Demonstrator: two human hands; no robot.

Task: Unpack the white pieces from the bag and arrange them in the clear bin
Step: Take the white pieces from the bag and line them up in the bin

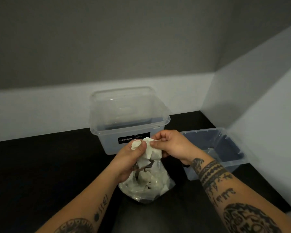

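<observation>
Unpacking looks barely begun to us: the plastic bag [146, 187] at lower centre of the frame is full of white pieces [151, 149], and we see none in the clear bin [129, 132] behind it or the lid [213, 148] at right. Our left hand [129, 158] grips a bunch of pieces above the bag's mouth, while our right hand [171, 145] pinches one between thumb and fingertips.
</observation>
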